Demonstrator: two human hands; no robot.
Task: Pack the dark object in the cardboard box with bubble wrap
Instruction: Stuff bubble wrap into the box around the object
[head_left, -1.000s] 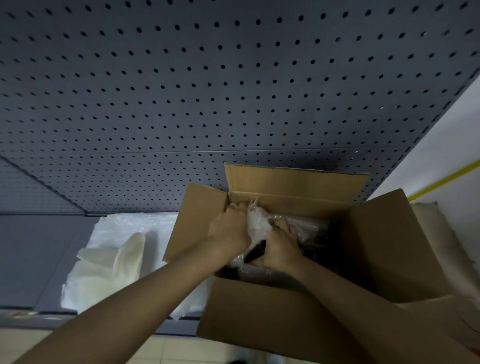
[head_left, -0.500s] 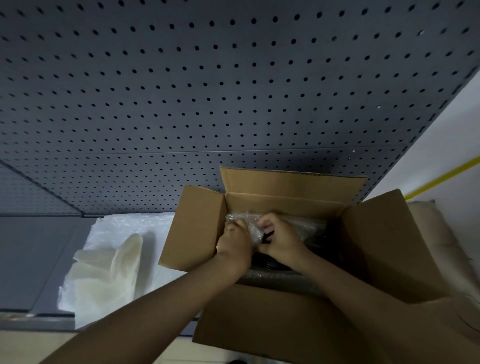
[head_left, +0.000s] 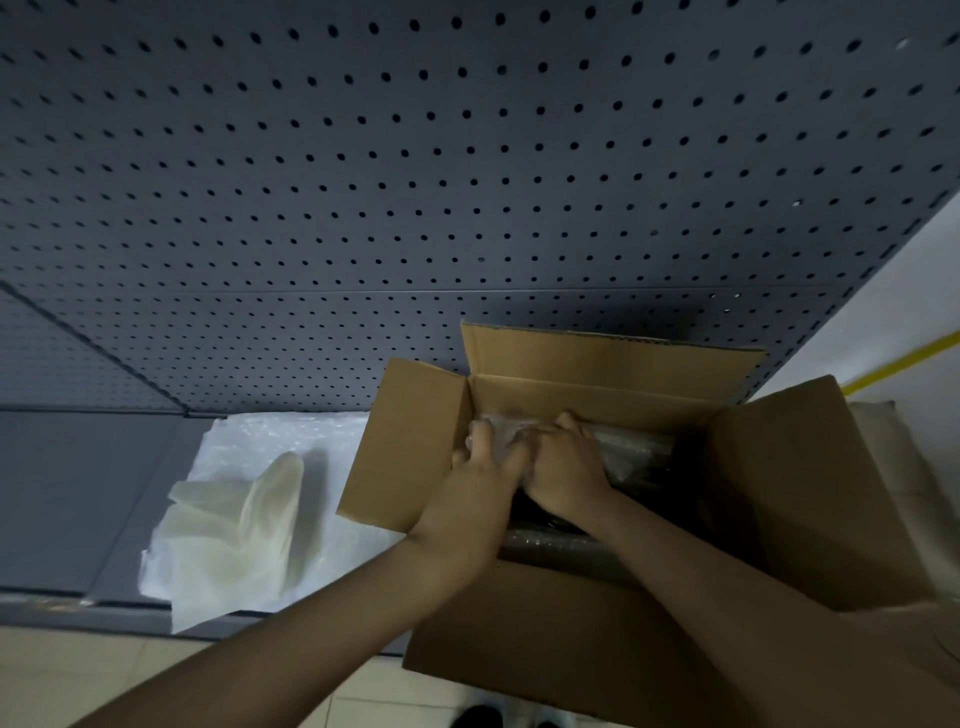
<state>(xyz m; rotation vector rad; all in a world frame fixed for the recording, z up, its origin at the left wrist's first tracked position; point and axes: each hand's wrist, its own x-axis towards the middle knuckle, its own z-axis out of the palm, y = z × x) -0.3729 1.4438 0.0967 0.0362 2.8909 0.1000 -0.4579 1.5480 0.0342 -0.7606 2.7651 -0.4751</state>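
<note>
Spare wrap (head_left: 291, 452): white bubble sheet lying flat on the grey shelf (head_left: 67, 493), left of the box; a pale folded sheet (head_left: 244, 525) rests on top of it. Untouched over the last second.
Cardboard box (head_left: 810, 488): flaps open, on the shelf against the pegboard (head_left: 467, 156).
Left hand (head_left: 478, 483): inside the box at its left end, grip closed on a bunch of bubble wrap (head_left: 501, 436). A second ago this bunch stood up above the hands; it is now pushed down low against the far wall.
Right hand (head_left: 563, 467): touching the left hand, fingers curled down over the same wrap and the bundle, pressing; grip closed on the wrap.
Dark object (head_left: 639, 467): in the box, sheathed in clear wrap, running right from the hands; its shape is hard to make out.
Change, meaning: loose end tucked down, so the wrapping looks nearly done.
Remaining, judged: settle the bundle, perhaps add padding, close the flaps.
</note>
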